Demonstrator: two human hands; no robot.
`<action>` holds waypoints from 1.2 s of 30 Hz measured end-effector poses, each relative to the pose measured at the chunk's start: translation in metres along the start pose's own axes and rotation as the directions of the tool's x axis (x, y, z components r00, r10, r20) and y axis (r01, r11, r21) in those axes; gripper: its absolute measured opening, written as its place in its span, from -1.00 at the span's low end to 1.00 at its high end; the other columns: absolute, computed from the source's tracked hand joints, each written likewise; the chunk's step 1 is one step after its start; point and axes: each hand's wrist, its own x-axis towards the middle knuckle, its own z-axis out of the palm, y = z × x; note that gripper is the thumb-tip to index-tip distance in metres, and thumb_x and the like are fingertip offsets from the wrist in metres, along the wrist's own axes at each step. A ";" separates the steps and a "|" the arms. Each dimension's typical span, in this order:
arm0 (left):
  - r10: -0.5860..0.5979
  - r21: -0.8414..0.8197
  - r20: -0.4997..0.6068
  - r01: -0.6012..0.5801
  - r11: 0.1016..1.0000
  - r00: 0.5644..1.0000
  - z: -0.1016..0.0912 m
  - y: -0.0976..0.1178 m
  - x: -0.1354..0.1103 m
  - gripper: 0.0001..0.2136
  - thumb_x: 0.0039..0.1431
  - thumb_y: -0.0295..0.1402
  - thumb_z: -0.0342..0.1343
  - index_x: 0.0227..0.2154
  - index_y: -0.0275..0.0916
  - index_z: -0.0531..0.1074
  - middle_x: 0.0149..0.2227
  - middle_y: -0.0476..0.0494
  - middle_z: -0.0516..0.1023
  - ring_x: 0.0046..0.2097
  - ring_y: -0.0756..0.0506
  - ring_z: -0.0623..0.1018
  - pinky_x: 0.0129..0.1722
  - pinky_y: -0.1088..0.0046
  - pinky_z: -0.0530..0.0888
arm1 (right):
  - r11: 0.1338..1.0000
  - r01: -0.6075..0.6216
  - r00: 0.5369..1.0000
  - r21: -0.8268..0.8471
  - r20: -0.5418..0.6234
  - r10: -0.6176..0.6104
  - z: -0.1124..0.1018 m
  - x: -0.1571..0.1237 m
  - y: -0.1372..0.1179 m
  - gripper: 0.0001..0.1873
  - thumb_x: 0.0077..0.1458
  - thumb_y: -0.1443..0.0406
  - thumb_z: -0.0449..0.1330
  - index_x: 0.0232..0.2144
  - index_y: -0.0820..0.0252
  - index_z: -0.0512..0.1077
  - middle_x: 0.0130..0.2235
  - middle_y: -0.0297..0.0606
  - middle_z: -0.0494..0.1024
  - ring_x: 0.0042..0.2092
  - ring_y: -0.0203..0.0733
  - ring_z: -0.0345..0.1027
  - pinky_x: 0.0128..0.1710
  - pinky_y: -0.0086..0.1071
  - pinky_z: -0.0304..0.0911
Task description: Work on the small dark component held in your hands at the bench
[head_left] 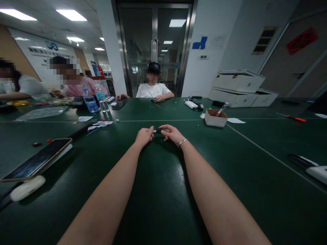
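- Both your arms stretch out over the green surface (163, 204), and your hands meet well out in front of you.
- Your left hand (144, 136) has its grip closed, fingertips pinched on the pale metal end of a small dark piece (158, 130).
- Your right hand (173, 133) clamps its grip on the dark end of that piece, with a silver bracelet (182, 143) at the wrist.
- The small dark piece sits between the two hands, low over the surface; I can't tell whether it touches.
- Off to your left, a phone (38, 158) lies flat, with a white oval case (27, 188) near it.
- Beyond your right hand, an open cardboard box (216, 118) holds a red-handled tool (221, 109).
- Far right, an orange-handled screwdriver (296, 118) lies alone.
- Two water bottles (90, 100) stand far left by two seated people, and a person in a white shirt (152, 90) sits straight across.
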 end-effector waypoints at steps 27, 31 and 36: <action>0.059 -0.305 0.034 -0.046 0.951 0.998 0.000 0.011 -0.006 -0.77 0.05 -0.26 0.08 -0.25 -0.27 0.38 -0.49 -0.04 0.45 -0.50 0.04 0.43 -0.54 0.57 0.29 | 0.997 -0.076 0.995 0.024 -0.063 0.077 0.001 0.005 0.002 -0.84 0.02 0.37 0.24 -0.27 0.26 0.43 -0.48 -0.30 0.57 -0.68 -0.49 0.20 -0.64 -0.57 0.29; 0.074 -0.326 0.057 -0.052 0.944 0.996 0.000 0.009 -0.004 -0.74 0.12 -0.21 -0.01 -0.26 -0.29 0.39 -0.57 -0.02 0.41 -0.55 0.04 0.39 -0.55 0.55 0.28 | 0.997 -0.067 0.996 0.023 -0.058 0.068 0.000 0.005 0.003 -0.84 0.02 0.38 0.23 -0.27 0.26 0.43 -0.47 -0.30 0.57 -0.68 -0.50 0.19 -0.64 -0.57 0.28; 0.090 -0.306 0.040 -0.074 0.949 0.995 -0.001 0.007 -0.004 -0.75 0.09 -0.26 0.03 -0.22 -0.28 0.41 -0.51 -0.04 0.43 -0.50 0.04 0.39 -0.54 0.56 0.29 | 0.998 -0.056 0.997 0.025 -0.050 0.058 0.000 0.004 0.003 -0.81 0.00 0.35 0.25 -0.26 0.25 0.43 -0.46 -0.31 0.56 -0.67 -0.49 0.19 -0.62 -0.56 0.29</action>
